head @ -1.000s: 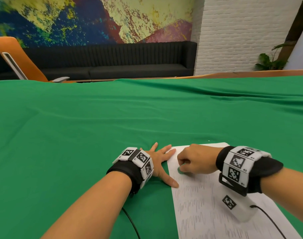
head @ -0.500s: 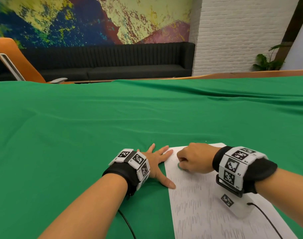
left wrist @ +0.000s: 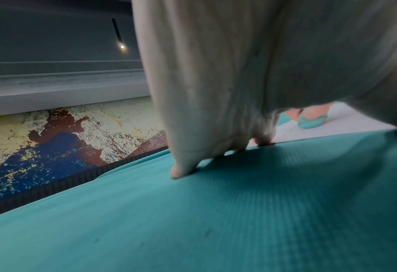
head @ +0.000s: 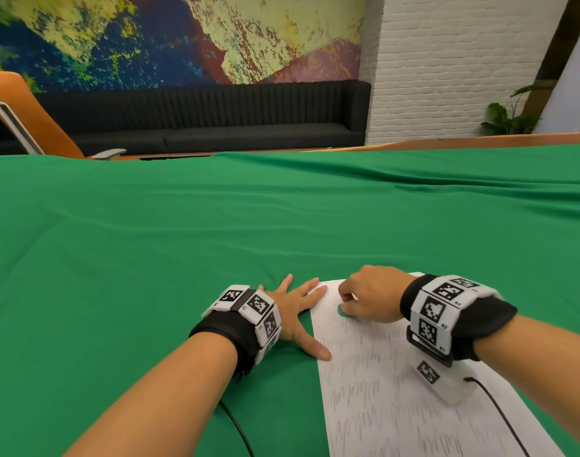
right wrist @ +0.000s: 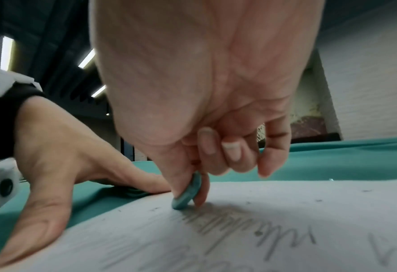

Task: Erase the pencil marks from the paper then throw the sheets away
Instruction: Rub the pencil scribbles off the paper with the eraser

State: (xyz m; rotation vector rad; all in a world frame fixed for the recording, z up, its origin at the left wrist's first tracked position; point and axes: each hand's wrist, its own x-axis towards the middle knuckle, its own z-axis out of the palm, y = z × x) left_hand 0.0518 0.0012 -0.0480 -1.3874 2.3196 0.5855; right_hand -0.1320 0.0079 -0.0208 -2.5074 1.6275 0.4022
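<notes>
Closest to the person, at about 5 o'clock in the head view, lies the paper [head: 414, 400] on the green cloth [head: 150, 258]. It has rows of gray pencil marks [head: 364, 390] all over its near part. They look untouched, so I think most of the rubbing is not done yet. A bit farther, near the top of the paper, the right hand [head: 369, 295] pinches a small round green eraser [head: 342, 310] between thumb and finger. The other fingers are curled in. In the right wrist view the eraser [right wrist: 188, 193] stands on its edge and touches the paper [right wrist: 286, 211] right at the end of a row of marks. The strip above it, at the far end of the sheet, looks mostly white with only tiny dark crumbs, so that bit seems to be cleaned already. To the left, at 9 o'clock from the eraser, the left hand [head: 293, 311] lies flat and spread out. It grasps nothing. Its thumb and one fingertip press on the left edge of the paper, and the other fingers sit on the cloth. I think it keeps the sheet from sliding. I can see only one sheet, and no bin shows anywhere, so the throwing away is all still to do. Far off, at 12 o'clock, are a black sofa [head: 199, 120] and a painted wall [head: 170, 34].
</notes>
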